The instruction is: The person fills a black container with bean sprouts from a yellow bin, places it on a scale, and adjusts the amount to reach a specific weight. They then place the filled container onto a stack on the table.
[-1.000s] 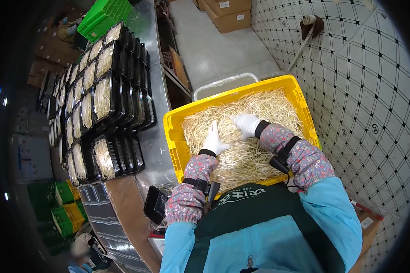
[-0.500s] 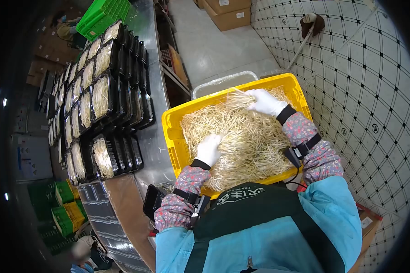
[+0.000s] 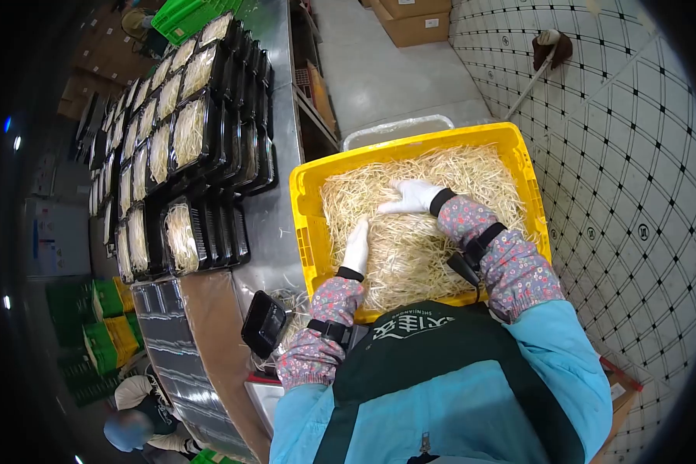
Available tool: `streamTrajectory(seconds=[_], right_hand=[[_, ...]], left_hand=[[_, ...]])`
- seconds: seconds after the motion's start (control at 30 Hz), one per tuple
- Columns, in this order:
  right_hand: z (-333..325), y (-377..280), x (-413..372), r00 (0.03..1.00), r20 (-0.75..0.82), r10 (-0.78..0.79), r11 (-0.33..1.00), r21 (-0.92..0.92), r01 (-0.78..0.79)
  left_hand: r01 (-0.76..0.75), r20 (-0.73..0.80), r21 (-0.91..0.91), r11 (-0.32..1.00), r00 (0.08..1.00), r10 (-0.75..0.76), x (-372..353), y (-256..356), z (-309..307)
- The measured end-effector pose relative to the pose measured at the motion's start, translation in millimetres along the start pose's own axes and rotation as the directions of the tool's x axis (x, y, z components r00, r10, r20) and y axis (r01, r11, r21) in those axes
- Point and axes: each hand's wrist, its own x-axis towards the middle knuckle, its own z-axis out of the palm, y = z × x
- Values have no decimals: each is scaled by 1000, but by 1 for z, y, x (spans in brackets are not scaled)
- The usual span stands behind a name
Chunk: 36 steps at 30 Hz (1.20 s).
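A yellow crate (image 3: pixel 305 232) in front of me is filled with a loose heap of pale, thin bean sprouts (image 3: pixel 410 263). My left hand (image 3: pixel 356 249), in a white glove, lies against the left part of the heap with its fingers stretched out. My right hand (image 3: pixel 414 196), also gloved in white, rests on the upper middle of the sprouts. Its fingers point left and its thumb is apart. Neither hand grips a bunch. Some fingertips are partly hidden among the strands.
On the metal table (image 3: pixel 274 224) to the left stand stacks of black trays (image 3: pixel 189 135) packed with sprouts. An empty black tray (image 3: pixel 264 323) lies near my left forearm, beside loose sprouts. A co-worker (image 3: pixel 135 425) is at lower left. A tiled wall (image 3: pixel 611 193) runs along the right.
Both hands have let go of the sprouts they held. My right hand has moved left and nearer to my left hand. The view has shifted slightly.
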Motion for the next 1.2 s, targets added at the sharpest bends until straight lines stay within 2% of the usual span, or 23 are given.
streamTrajectory(seconds=[0.07, 0.1, 0.13, 0.2, 0.23, 0.33, 0.37, 0.47, 0.53, 0.6, 0.63, 0.7, 0.73, 0.77, 0.8, 0.87, 0.93, 0.97, 1.0, 1.07, 1.1, 1.17, 1.2], right_hand=[[1, -25, -25, 991, 134, -32, 999, -6, 33], [2, -30, -36, 988, 140, -63, 995, -72, 74], [5, -35, -46, 984, 148, -96, 984, -134, 116], [15, -54, -71, 981, 76, -177, 926, -326, 192], [23, -61, -82, 975, 43, -220, 881, -421, 217], [69, -67, -89, 948, -135, -288, 760, -635, 140], [79, -65, -85, 940, -182, -289, 745, -659, 101], [64, -48, -54, 990, -99, -96, 909, -415, 46], [30, -39, -37, 999, -25, 45, 919, -391, -51], [17, -21, -22, 994, -98, 50, 908, -411, -86], [21, -10, -14, 986, -158, 45, 891, -440, -111], [25, -8, -10, 987, -148, 69, 888, -441, -128], [26, -11, -8, 987, -141, 80, 886, -444, -136], [24, -13, -4, 990, -34, 135, 918, -371, -138], [28, -21, -11, 991, -35, 126, 933, -334, -130], [44, -34, -33, 987, -155, -44, 921, -389, -20], [55, -51, -56, 988, -111, -107, 884, -466, 43], [66, -48, -62, 980, -131, -151, 885, -458, 76], [74, -43, -66, 969, -151, -197, 886, -451, 110], [77, -40, -69, 955, -179, -238, 854, -507, 118], [78, -39, -69, 947, -192, -258, 838, -532, 121], [73, -43, -68, 972, -118, -205, 835, -539, 111], [69, -45, -66, 981, -78, -178, 831, -546, 107]], left_hand=[[-29, -19, -114, 993, 999, 27, -38, 41, 30], [-80, 46, -170, 982, 995, 89, -38, 26, 17], [-17, 18, -209, 978, 1000, 22, -47, 31, 17], [109, -16, -281, 954, 993, -118, -63, 41, 17], [71, -3, -264, 962, 997, -75, -66, 37, 15], [-65, -58, -188, 980, 997, 55, -71, 33, 15], [-64, -82, -193, 979, 995, 49, -75, 39, 13], [-161, -103, -126, 979, 984, 148, -93, 61, -5], [-251, -156, -35, 967, 957, 243, -110, 77, -23], [-318, -256, 62, 946, 911, 323, -139, 103, -42], [-349, -317, 141, 927, 871, 376, -150, 105, -59], [-404, -443, 251, 880, 760, 475, -177, 113, -86], [-434, -510, 283, 855, 687, 518, -193, 117, -96], [-437, -593, 320, 841, 600, 537, -207, 116, -111], [-434, -666, 357, 827, 502, 552, -220, 113, -128], [-339, -733, 534, 775, 272, 624, -248, 99, -165], [-174, -753, 635, 753, 77, 653, -275, 83, -191], [-112, -802, 595, 796, -20, 597, -284, 77, -192], [-43, -830, 556, 830, -81, 552, -291, 70, -195], [197, -832, 502, 842, -157, 532, -302, 33, -221], [99, -888, 414, 905, -177, 425, -301, 17, -229], [-141, -969, 205, 969, -171, 180, -296, -6, -229], [-178, -969, 161, 971, -215, 122, -292, -9, -222]])
